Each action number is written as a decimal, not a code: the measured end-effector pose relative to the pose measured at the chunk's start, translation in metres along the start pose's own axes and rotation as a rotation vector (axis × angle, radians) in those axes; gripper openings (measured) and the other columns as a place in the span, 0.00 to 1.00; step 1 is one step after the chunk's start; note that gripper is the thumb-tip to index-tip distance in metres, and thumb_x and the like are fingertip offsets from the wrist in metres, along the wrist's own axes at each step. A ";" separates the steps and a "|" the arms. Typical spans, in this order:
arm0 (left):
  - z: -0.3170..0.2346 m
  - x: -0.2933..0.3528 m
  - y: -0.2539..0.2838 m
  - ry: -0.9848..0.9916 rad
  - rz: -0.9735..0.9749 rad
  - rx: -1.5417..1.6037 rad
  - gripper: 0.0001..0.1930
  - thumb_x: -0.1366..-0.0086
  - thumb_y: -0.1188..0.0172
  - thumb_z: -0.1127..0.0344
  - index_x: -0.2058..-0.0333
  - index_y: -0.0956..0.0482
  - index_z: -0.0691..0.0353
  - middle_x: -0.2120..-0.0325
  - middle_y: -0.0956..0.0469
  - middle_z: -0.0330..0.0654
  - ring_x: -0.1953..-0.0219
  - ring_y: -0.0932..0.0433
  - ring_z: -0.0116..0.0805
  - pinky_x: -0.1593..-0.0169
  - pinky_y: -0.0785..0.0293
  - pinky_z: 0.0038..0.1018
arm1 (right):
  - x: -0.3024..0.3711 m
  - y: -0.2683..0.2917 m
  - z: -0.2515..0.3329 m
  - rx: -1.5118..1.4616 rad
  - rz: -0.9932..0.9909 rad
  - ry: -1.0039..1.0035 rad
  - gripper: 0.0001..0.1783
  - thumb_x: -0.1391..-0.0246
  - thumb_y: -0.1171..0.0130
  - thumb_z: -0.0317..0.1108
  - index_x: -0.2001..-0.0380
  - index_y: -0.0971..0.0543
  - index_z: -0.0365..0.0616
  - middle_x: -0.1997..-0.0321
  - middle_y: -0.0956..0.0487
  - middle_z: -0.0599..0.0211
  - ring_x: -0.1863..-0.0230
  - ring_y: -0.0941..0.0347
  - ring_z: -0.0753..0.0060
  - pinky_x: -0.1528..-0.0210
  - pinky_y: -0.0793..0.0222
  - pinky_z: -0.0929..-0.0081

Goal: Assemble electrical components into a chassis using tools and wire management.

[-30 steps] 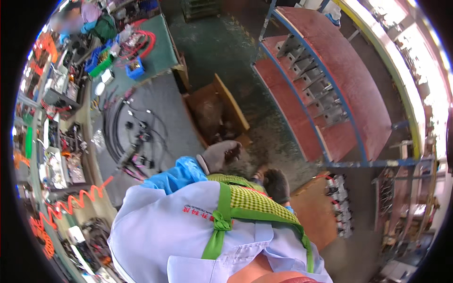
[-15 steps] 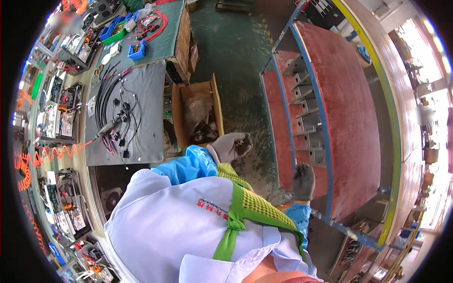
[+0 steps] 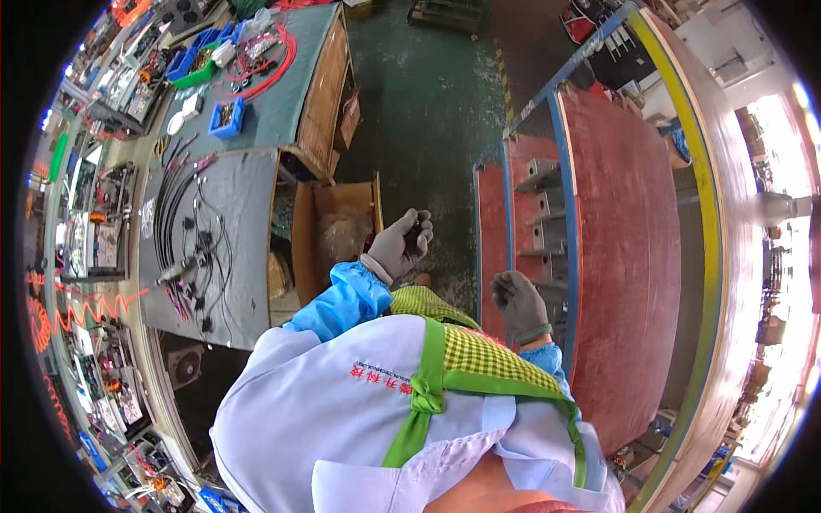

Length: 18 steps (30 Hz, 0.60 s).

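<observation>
My left hand (image 3: 397, 249), in a grey glove with a blue sleeve, is in the air just right of an open cardboard box (image 3: 304, 248). Its fingers curl over a dark palm, and whatever may be in them is too small to make out. Held in front of the shelf rack, my right hand (image 3: 520, 306) wears a matching grey glove. Its fingers are loosely bent and slightly apart, with nothing visible in them. Neither hand touches the box or the rack. Clear plastic wrapping (image 3: 344, 235) lies inside the box.
The rack (image 3: 624, 256) has red boards, a blue frame and grey metal brackets (image 3: 552, 205). To my left, a grey-topped bench (image 3: 248, 197) bears a black cable harness (image 3: 201, 256). Farther off are blue bins (image 3: 227, 118) and a red cable coil (image 3: 278, 64). Green floor (image 3: 419, 103) runs between.
My view has shifted, with the bench and box now farther left and lower. My right hand has come up and inward; my left hand remains curled and sits a little higher.
</observation>
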<state>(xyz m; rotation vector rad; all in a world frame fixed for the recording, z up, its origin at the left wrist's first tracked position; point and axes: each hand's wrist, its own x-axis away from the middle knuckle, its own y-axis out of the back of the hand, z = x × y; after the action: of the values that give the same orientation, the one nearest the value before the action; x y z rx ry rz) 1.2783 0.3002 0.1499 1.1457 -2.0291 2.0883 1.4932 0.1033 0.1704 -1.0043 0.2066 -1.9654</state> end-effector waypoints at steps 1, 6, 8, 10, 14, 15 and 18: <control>-0.013 -0.010 -0.012 0.036 0.045 0.036 0.13 0.31 0.52 0.56 0.61 0.28 0.61 0.73 0.28 0.38 0.74 0.29 0.25 0.73 0.28 0.16 | -0.011 -0.007 0.013 0.109 -0.047 0.005 0.11 0.38 0.54 0.35 0.60 0.26 0.41 0.61 0.23 0.64 0.60 0.26 0.72 0.61 0.31 0.75; -0.073 -0.076 -0.044 0.000 0.239 0.103 0.13 0.32 0.52 0.54 0.63 0.26 0.58 0.77 0.28 0.33 0.78 0.32 0.23 0.77 0.34 0.16 | -0.075 -0.040 0.075 0.252 -0.003 -0.008 0.10 0.41 0.51 0.32 0.59 0.27 0.40 0.62 0.24 0.67 0.59 0.27 0.75 0.59 0.30 0.77; -0.098 -0.107 -0.057 -0.005 0.266 0.163 0.14 0.32 0.53 0.54 0.64 0.27 0.57 0.77 0.29 0.33 0.78 0.32 0.23 0.77 0.34 0.16 | -0.101 -0.058 0.097 0.835 0.156 0.116 0.12 0.47 0.44 0.32 0.59 0.26 0.40 0.62 0.24 0.65 0.58 0.26 0.71 0.56 0.30 0.74; -0.130 -0.142 -0.074 -0.046 0.296 0.224 0.14 0.31 0.55 0.53 0.66 0.27 0.56 0.76 0.28 0.33 0.78 0.32 0.24 0.77 0.33 0.17 | -0.152 -0.058 0.109 1.144 0.286 0.257 0.14 0.50 0.41 0.32 0.59 0.26 0.40 0.61 0.23 0.63 0.57 0.26 0.68 0.54 0.30 0.73; -0.198 -0.212 -0.117 -0.243 0.246 0.216 0.15 0.30 0.55 0.56 0.67 0.28 0.61 0.72 0.26 0.41 0.71 0.27 0.31 0.73 0.27 0.21 | -0.262 -0.066 0.120 1.427 0.537 0.379 0.17 0.53 0.38 0.34 0.59 0.25 0.41 0.60 0.23 0.59 0.55 0.27 0.61 0.51 0.31 0.70; -0.219 -0.236 -0.128 -0.246 0.247 0.169 0.14 0.30 0.55 0.57 0.67 0.28 0.62 0.70 0.26 0.43 0.67 0.27 0.33 0.68 0.25 0.23 | -0.309 -0.044 0.104 1.190 0.480 0.116 0.18 0.54 0.38 0.35 0.59 0.25 0.42 0.59 0.23 0.58 0.54 0.27 0.61 0.51 0.32 0.70; -0.275 -0.300 -0.154 -0.252 0.181 0.143 0.11 0.31 0.54 0.63 0.66 0.28 0.65 0.66 0.26 0.47 0.62 0.26 0.38 0.60 0.23 0.28 | -0.430 -0.054 0.109 0.633 0.480 -0.197 0.19 0.54 0.37 0.37 0.58 0.25 0.42 0.59 0.23 0.60 0.55 0.27 0.63 0.51 0.32 0.69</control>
<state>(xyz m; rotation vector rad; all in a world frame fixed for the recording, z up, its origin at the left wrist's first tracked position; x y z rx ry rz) 1.4402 0.7039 0.1635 1.3573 -2.1960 2.3125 1.6543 0.4934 0.0244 -0.6416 -0.2550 -1.3460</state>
